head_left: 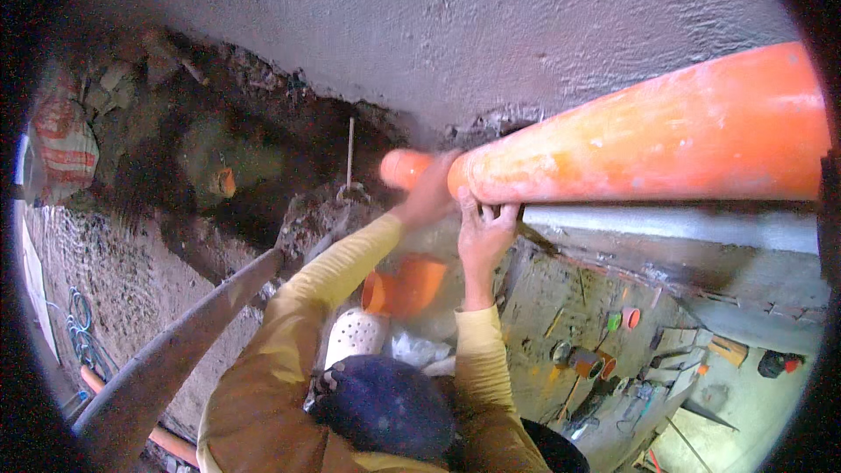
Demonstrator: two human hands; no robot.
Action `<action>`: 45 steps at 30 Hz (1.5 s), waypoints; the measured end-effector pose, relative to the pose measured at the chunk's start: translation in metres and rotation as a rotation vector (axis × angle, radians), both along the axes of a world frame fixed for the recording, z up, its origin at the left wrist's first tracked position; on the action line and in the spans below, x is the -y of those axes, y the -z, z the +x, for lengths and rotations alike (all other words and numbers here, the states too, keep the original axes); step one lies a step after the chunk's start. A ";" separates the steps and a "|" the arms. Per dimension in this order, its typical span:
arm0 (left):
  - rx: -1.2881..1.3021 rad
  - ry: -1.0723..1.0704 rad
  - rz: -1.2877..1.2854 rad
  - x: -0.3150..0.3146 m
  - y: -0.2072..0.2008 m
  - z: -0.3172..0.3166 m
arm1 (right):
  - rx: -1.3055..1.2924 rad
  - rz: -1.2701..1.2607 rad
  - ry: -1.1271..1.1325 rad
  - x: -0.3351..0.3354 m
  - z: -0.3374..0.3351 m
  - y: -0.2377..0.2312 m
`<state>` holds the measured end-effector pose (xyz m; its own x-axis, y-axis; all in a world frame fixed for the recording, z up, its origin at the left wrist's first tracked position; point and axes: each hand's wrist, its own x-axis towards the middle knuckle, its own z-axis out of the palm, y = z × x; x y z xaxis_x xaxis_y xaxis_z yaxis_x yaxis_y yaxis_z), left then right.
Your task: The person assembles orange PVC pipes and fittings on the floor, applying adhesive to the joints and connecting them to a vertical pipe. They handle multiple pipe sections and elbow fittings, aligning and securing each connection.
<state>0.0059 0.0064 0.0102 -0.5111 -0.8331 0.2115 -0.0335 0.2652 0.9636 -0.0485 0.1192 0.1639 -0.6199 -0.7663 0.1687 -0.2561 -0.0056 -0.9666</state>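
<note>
A large orange pipe (657, 140) runs from the right edge toward the middle, along the wall. My right hand (484, 241) grips its near end from below, fingers pressed against the rim. Close beside that end is my left hand (427, 194), blurred by motion, so its grip is unclear. It overlaps a smaller orange pipe piece (403, 168) that shows just left of the large pipe's end. Below my hands, an orange pipe fitting (412, 285) lies on the ground by my white perforated clog (355, 337). My dark blue knee (385, 407) is bent at the bottom.
A rough plastered wall (438, 17) stands ahead, with a dug trench (263, 158) at its foot on the left. A long grey pipe (180, 337) slants across the lower left. A sack (66, 149), a coiled blue hose (81, 324) and scattered tools (635, 398) lie about.
</note>
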 end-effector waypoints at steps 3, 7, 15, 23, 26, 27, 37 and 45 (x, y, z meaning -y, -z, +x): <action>0.931 0.141 0.139 -0.021 -0.099 -0.025 | -0.013 0.268 -0.079 -0.035 -0.023 -0.004; 0.499 0.017 -0.116 -0.014 -0.080 0.002 | -0.158 0.715 -0.311 -0.077 -0.020 0.005; 0.547 -0.299 -0.339 -0.056 -0.067 -0.002 | -0.324 1.002 -0.480 -0.096 0.008 0.036; 0.728 -0.059 0.014 -0.060 -0.108 0.012 | -0.387 0.839 -0.551 -0.112 -0.031 0.055; 0.601 -0.114 -0.087 -0.060 -0.129 0.029 | -0.399 0.439 -0.538 -0.085 -0.017 0.062; 0.566 -0.160 -0.178 -0.058 -0.134 0.033 | -0.476 0.370 -0.569 -0.077 -0.023 0.072; 0.056 -0.958 0.551 -0.067 -0.079 0.149 | -0.846 0.064 -0.497 -0.013 0.028 0.054; -0.622 -0.827 0.838 -0.042 -0.052 0.108 | -0.939 0.035 -0.523 0.011 0.036 0.056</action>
<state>0.1136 0.0482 0.0627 0.1992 -0.8420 -0.5014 0.6061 -0.2962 0.7381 -0.0125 0.1083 0.1079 0.1523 -0.9124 0.3798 -0.8701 -0.3061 -0.3863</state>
